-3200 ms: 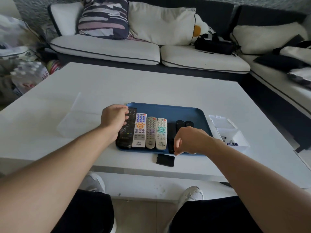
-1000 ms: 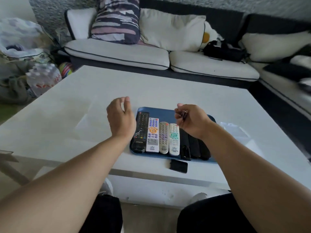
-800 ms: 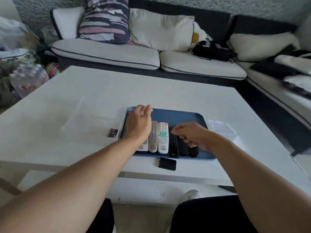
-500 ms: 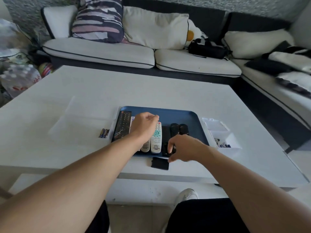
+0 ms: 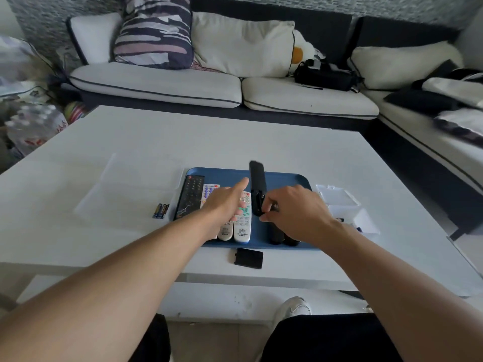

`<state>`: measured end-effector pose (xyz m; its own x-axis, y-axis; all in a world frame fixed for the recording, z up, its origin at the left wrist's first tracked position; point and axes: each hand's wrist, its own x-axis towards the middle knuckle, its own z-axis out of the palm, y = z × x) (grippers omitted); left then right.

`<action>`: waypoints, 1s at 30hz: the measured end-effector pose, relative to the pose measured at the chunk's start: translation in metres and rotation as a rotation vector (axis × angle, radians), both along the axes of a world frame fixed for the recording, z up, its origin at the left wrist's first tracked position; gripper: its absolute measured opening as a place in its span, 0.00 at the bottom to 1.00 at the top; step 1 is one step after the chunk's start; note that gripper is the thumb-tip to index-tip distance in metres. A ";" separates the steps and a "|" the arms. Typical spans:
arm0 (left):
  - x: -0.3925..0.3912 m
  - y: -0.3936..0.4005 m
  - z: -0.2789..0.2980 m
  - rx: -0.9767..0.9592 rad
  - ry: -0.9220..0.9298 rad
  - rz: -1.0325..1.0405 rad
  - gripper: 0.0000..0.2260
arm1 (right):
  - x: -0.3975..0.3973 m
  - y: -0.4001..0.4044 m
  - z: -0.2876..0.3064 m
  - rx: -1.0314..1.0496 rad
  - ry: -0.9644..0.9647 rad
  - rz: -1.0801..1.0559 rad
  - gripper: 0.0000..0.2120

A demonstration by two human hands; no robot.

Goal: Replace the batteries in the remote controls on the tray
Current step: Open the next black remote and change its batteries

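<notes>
White coffee table (image 5: 261,147) fills most of the shot, sofa (image 5: 183,84) behind it. Closest to the table's near edge lies a black battery cover (image 5: 248,258), just in front of the blue tray (image 5: 285,178). On the tray: a black remote (image 5: 190,197) at the left, then light-coloured remotes (image 5: 241,226), then two more black ones partly under the right hand (image 5: 295,212). That hand grips the lower end of a slim black remote (image 5: 257,185), tilted up off the tray with its battery bay open. Left hand (image 5: 224,205) hovers over the light remotes, index finger stretched toward the lifted one, holding nothing. Loose batteries (image 5: 160,210) sit on the table just left of the tray, and a clear plastic box (image 5: 347,205) to its right.
</notes>
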<state>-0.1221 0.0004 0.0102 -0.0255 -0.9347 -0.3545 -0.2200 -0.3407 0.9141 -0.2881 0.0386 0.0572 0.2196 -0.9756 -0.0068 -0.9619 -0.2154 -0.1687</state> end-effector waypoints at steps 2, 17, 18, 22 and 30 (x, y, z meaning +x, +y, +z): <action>-0.002 0.004 0.007 0.073 0.208 -0.100 0.25 | 0.004 0.005 0.006 -0.044 -0.032 0.045 0.05; 0.023 0.008 0.004 0.085 0.260 -0.018 0.13 | -0.003 -0.006 -0.001 0.815 -0.934 -0.092 0.11; 0.024 0.009 0.005 0.104 0.285 -0.016 0.14 | -0.002 -0.007 0.000 0.784 -0.963 -0.092 0.10; 0.024 0.011 0.012 0.157 0.350 0.008 0.18 | 0.008 -0.011 0.003 0.689 -1.070 -0.068 0.11; 0.029 0.019 0.019 0.133 0.293 -0.130 0.15 | 0.014 -0.016 0.002 0.483 -1.047 -0.087 0.07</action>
